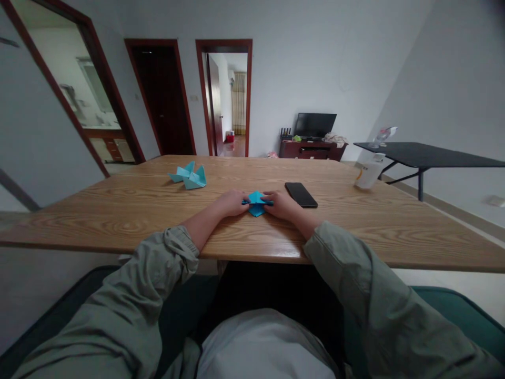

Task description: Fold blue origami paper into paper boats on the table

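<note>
A piece of folded blue paper lies on the wooden table in front of me, between my two hands. My left hand grips its left side, fingers closed around the edge. On the opposite side, my right hand pinches the paper's right edge. A darker blue fold runs across the middle from one hand to the other. The fingertips partly cover both ends of the paper. Farther left on the table stands a light blue folded paper shape with several pointed flaps, touched by neither hand.
A black phone lies just right of my right hand. Toward the table's right end stands a white container. The wooden table's front edge runs below my forearms. Beyond it on the right is a black folding table.
</note>
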`<state>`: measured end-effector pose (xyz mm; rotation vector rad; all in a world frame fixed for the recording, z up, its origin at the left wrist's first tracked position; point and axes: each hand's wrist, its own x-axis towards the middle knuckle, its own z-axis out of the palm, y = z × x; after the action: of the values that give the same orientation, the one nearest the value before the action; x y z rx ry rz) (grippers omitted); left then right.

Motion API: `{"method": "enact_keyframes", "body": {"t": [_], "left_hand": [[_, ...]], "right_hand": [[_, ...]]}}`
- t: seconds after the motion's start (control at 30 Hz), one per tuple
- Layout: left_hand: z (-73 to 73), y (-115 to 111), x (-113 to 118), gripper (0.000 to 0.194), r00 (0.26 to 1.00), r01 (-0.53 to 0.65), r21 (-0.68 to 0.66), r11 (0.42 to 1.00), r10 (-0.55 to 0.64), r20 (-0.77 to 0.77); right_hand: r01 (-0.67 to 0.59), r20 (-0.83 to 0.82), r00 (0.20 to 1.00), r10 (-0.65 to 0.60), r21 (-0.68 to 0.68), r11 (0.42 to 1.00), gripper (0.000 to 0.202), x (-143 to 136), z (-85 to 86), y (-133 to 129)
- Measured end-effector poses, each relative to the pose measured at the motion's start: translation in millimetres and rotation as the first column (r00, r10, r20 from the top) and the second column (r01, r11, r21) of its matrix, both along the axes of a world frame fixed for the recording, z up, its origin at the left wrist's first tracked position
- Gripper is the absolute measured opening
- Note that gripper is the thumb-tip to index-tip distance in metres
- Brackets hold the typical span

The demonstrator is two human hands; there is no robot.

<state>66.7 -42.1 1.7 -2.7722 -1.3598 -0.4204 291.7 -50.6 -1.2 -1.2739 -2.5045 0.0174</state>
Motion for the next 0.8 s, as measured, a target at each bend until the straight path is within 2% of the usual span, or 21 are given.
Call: {"method": "enact_keyframes", "body": {"t": [0.1,0.2,0.37,0.47,0.6,0.8], "left_hand": [[0.0,-1.2,0.2,0.032,1.000,0.004,-0.005,1.000,-0.004,0.020],[-1.5,-0.1,-0.6,0.032,0.996,-0.002,-0.032,0.999,0.004,0.089],[-6.6,6.0,-1.3,0.033,0.960,-0.034,-0.115,0.993,0.064,0.271],[-7.6,8.4,0.1,0.039,0.930,-0.037,-0.131,0.991,0.082,0.359],[-5.9,9.1,3.5,0.042,0.926,-0.049,-0.121,0.991,0.091,0.366],[-6.3,12.0,9.7,0.041,0.936,-0.069,-0.125,0.990,0.107,0.335]], "right_hand": [[-0.034,0.001,0.999,0.034,-0.009,0.999,0.027,1.8,1.6,-4.4],[0.021,-0.025,0.999,-0.022,-0.049,0.999,0.025,3.9,-0.3,-3.7],[0.104,-0.235,0.965,-0.121,-0.084,0.991,0.031,6.6,-4.0,1.8],[0.157,-0.303,0.934,-0.187,-0.121,0.980,0.034,6.1,-4.7,3.4],[0.161,-0.325,0.926,-0.194,-0.126,0.979,0.036,3.4,-5.4,4.9],[0.192,-0.304,0.928,-0.217,-0.111,0.975,0.029,0.8,-2.8,4.2]]}}
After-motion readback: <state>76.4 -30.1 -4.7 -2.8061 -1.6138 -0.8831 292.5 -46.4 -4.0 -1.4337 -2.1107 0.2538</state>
